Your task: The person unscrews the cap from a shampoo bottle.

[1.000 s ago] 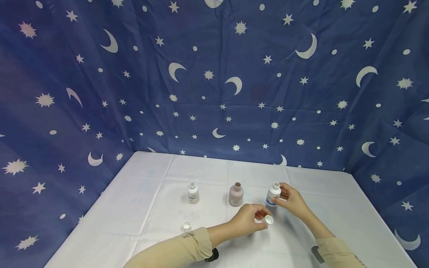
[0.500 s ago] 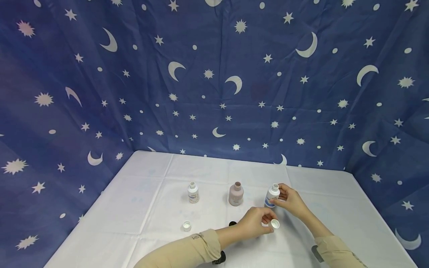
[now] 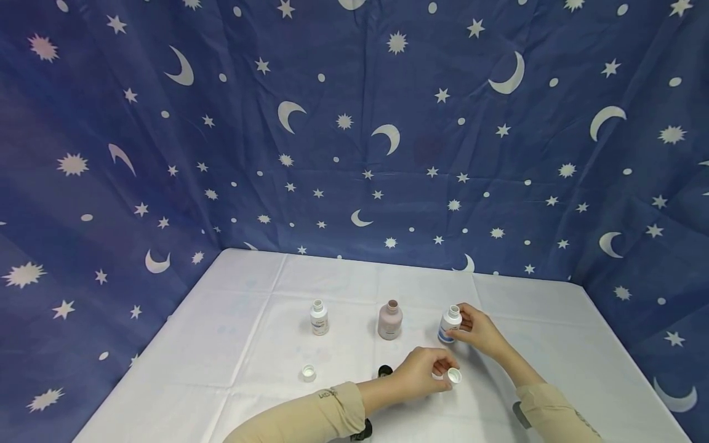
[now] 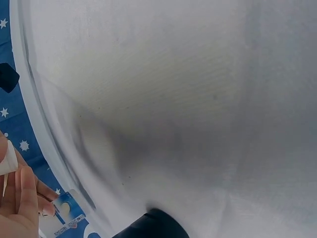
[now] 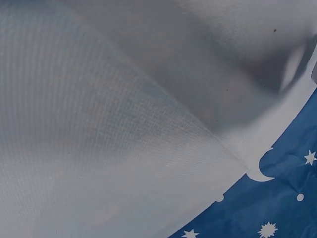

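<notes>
In the head view my left hand [image 3: 423, 373] pinches a small white bottle cap [image 3: 454, 376], its hollow side facing up toward the camera. My right hand [image 3: 482, 333] holds a white bottle with a blue label [image 3: 450, 324] by its side; its mouth is uncapped. The left wrist view catches the left hand [image 4: 20, 201] at the lower left edge, with the white cap [image 4: 9, 159] and part of the blue-labelled bottle [image 4: 64, 213]. A dark round cap [image 3: 384, 370] is partly hidden behind the left hand. No hand appears in the right wrist view.
An uncapped pinkish bottle [image 3: 390, 320] stands left of the held bottle. Farther left is an uncapped white bottle [image 3: 319, 318], with a loose white cap [image 3: 308, 373] nearer the front. A star-patterned blue curtain [image 3: 354, 154] encloses the white table [image 3: 266, 351].
My left hand has shifted right and nearer the front with the cap, uncovering part of the dark cap. The held bottle has moved slightly left and toward the front.
</notes>
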`<action>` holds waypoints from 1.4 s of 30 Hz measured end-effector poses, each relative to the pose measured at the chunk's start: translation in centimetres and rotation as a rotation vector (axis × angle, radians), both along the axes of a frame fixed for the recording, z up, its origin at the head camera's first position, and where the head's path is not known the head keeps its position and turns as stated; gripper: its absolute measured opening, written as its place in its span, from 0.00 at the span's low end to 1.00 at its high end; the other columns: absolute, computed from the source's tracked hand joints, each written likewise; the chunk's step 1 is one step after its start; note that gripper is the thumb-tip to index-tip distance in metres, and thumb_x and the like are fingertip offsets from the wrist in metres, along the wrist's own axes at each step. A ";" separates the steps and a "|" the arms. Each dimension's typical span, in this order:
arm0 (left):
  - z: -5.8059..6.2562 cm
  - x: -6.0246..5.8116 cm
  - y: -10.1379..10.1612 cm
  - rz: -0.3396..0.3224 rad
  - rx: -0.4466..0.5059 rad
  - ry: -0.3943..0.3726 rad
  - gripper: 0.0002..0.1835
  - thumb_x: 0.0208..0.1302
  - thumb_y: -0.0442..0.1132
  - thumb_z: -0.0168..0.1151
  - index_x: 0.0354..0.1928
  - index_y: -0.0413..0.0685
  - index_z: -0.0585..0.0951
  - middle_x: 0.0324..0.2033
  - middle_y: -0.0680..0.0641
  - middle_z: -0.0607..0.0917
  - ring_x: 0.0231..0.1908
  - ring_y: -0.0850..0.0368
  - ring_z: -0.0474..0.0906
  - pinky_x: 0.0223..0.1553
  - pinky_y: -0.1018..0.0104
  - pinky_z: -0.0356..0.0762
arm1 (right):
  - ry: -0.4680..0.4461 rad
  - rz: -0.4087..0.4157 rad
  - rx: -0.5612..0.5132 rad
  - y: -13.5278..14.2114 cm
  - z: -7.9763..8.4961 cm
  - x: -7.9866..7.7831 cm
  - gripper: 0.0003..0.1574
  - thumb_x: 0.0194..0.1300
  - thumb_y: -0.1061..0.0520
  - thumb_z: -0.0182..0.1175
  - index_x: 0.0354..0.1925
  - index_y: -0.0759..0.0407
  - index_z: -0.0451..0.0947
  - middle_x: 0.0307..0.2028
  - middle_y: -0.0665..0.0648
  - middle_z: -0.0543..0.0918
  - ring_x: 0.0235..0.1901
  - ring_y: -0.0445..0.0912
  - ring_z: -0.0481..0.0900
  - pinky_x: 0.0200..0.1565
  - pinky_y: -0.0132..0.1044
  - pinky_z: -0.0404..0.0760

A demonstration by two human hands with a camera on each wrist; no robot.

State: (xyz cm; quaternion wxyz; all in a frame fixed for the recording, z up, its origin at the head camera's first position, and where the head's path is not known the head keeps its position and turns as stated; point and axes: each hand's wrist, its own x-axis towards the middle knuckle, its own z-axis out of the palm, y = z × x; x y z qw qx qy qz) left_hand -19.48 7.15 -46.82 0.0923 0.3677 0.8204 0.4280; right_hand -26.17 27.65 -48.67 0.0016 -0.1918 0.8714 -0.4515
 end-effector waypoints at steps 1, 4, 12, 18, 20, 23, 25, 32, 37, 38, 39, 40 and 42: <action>0.0 0.0 0.0 0.001 0.004 -0.011 0.14 0.51 0.28 0.69 0.41 0.42 0.81 0.34 0.51 0.85 0.32 0.76 0.74 0.36 0.85 0.75 | -0.002 -0.003 0.004 0.1 -0.1 -0.1 0.29 0.53 0.63 0.69 0.49 0.75 0.68 0.43 0.69 0.81 0.43 0.51 0.83 0.46 0.39 0.83; -0.3 0.0 0.1 0.008 -0.005 0.004 0.14 0.51 0.28 0.69 0.41 0.42 0.81 0.34 0.51 0.85 0.32 0.76 0.74 0.36 0.85 0.74 | -0.005 -0.010 0.010 0.3 -0.2 -0.2 0.28 0.52 0.64 0.69 0.48 0.75 0.68 0.42 0.68 0.81 0.42 0.49 0.83 0.46 0.40 0.83; -0.4 0.0 0.5 0.027 -0.012 -0.002 0.13 0.50 0.27 0.70 0.40 0.42 0.82 0.33 0.52 0.85 0.31 0.77 0.74 0.36 0.85 0.74 | -0.023 0.051 -0.051 0.6 -0.4 0.0 0.27 0.52 0.67 0.68 0.46 0.78 0.67 0.39 0.69 0.80 0.38 0.31 0.79 0.43 0.27 0.82; -0.5 -0.3 1.3 0.063 -0.006 -0.021 0.13 0.48 0.27 0.71 0.37 0.42 0.82 0.30 0.52 0.85 0.29 0.77 0.73 0.34 0.85 0.74 | -0.071 0.095 -0.013 0.7 0.3 -0.4 0.29 0.54 0.65 0.67 0.49 0.81 0.67 0.41 0.72 0.80 0.37 0.32 0.80 0.40 0.26 0.81; -0.7 -0.4 1.6 0.076 -0.010 -0.016 0.13 0.48 0.28 0.71 0.37 0.42 0.82 0.30 0.52 0.85 0.28 0.77 0.73 0.33 0.86 0.73 | -0.084 0.093 0.000 0.6 0.4 -0.4 0.30 0.55 0.64 0.67 0.49 0.82 0.67 0.41 0.72 0.80 0.37 0.33 0.80 0.40 0.27 0.82; -1.0 -0.4 1.8 0.090 -0.015 -0.025 0.13 0.48 0.28 0.71 0.37 0.43 0.82 0.30 0.53 0.85 0.28 0.77 0.72 0.33 0.86 0.72 | -0.092 0.086 -0.007 0.6 0.4 -0.1 0.31 0.54 0.65 0.67 0.50 0.83 0.66 0.42 0.74 0.80 0.38 0.35 0.81 0.40 0.28 0.82; -1.2 -0.3 1.8 0.099 -0.021 -0.037 0.12 0.48 0.28 0.72 0.37 0.43 0.82 0.29 0.53 0.85 0.28 0.76 0.72 0.33 0.85 0.72 | -0.100 0.087 -0.015 0.6 0.4 0.0 0.31 0.55 0.66 0.66 0.50 0.84 0.66 0.42 0.74 0.80 0.38 0.35 0.81 0.40 0.28 0.82; -2.3 -0.5 1.9 0.108 -0.015 -0.071 0.12 0.45 0.26 0.71 0.35 0.42 0.82 0.25 0.52 0.82 0.24 0.74 0.70 0.29 0.85 0.69 | -0.095 0.079 -0.006 0.7 0.3 0.1 0.30 0.54 0.66 0.66 0.49 0.84 0.66 0.41 0.75 0.80 0.39 0.42 0.84 0.40 0.30 0.83; -3.0 -0.5 2.1 0.110 -0.037 -0.048 0.13 0.45 0.26 0.71 0.35 0.43 0.83 0.26 0.53 0.83 0.26 0.75 0.70 0.32 0.85 0.69 | -0.094 0.061 -0.003 0.8 0.0 0.0 0.31 0.54 0.66 0.67 0.49 0.85 0.66 0.41 0.75 0.80 0.39 0.40 0.83 0.40 0.29 0.83; -3.1 -0.5 2.2 0.111 -0.043 -0.037 0.13 0.44 0.27 0.71 0.35 0.44 0.83 0.27 0.53 0.84 0.27 0.75 0.70 0.33 0.85 0.69 | -0.094 0.061 -0.002 0.8 0.0 0.0 0.31 0.54 0.66 0.67 0.49 0.84 0.66 0.41 0.75 0.80 0.38 0.39 0.83 0.40 0.28 0.83; -3.2 -0.5 2.2 0.112 -0.052 -0.027 0.13 0.44 0.27 0.71 0.35 0.45 0.83 0.28 0.54 0.84 0.27 0.75 0.71 0.34 0.85 0.68 | -0.098 0.058 -0.006 0.8 0.0 -0.1 0.31 0.53 0.66 0.67 0.49 0.84 0.66 0.41 0.74 0.80 0.38 0.38 0.82 0.40 0.28 0.82; -3.2 -0.5 2.3 0.112 -0.056 -0.015 0.14 0.44 0.27 0.72 0.35 0.45 0.83 0.28 0.54 0.85 0.27 0.75 0.71 0.35 0.85 0.68 | -0.097 0.061 -0.006 0.9 0.0 -0.1 0.31 0.53 0.66 0.67 0.49 0.84 0.66 0.41 0.74 0.80 0.38 0.38 0.83 0.40 0.28 0.82; -3.2 -0.5 2.4 0.111 -0.071 0.000 0.14 0.43 0.28 0.72 0.35 0.45 0.83 0.28 0.54 0.85 0.27 0.76 0.71 0.35 0.85 0.68 | -0.100 0.062 -0.003 0.8 0.0 -0.1 0.31 0.54 0.66 0.67 0.49 0.83 0.66 0.41 0.74 0.80 0.39 0.41 0.83 0.40 0.29 0.83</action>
